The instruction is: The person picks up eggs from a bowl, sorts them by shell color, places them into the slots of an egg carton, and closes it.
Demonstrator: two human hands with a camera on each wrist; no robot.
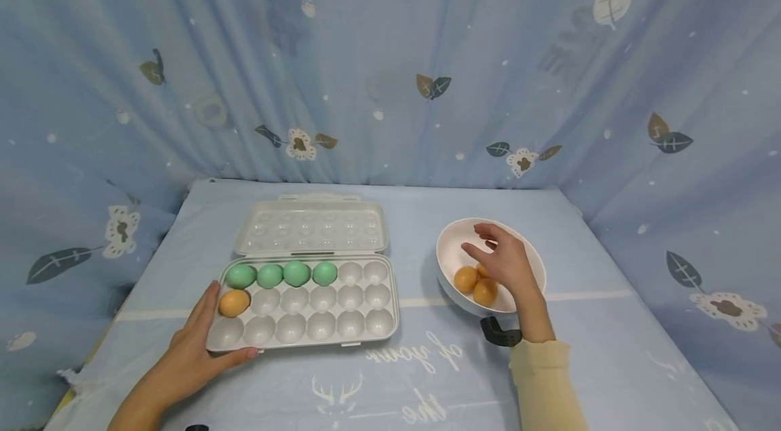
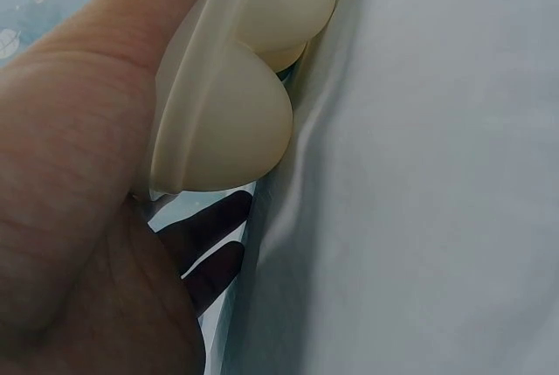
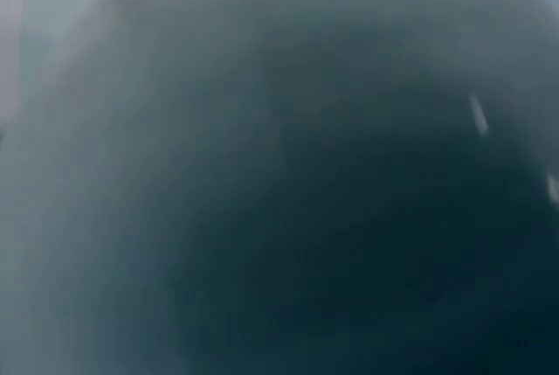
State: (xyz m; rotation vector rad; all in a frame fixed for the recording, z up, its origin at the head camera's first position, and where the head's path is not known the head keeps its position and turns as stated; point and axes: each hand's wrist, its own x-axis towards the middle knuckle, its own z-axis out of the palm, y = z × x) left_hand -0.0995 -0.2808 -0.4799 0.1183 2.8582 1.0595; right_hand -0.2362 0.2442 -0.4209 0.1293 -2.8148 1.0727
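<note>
Room type could not be determined; leaf-and-flower-print curtains [image 1: 366, 31] screened a cloth-covered worktop [image 1: 586, 356] on three sides.

Right sleeve [image 1: 546, 390]: here we have plain pale yellow cloth, ending in a slightly rumpled cuff [image 1: 539, 354] short of the wrist.
Right wrist fitting [image 1: 500, 333]: black, and we make out a chunky, curved shape.
Right hand [image 1: 503, 258]: bare, we see.
Left hand [image 1: 195, 343]: bare too, and up close we catch fine skin creases.
Left wrist fitting [image 1: 196, 427]: we get just a rounded black edge.
</note>
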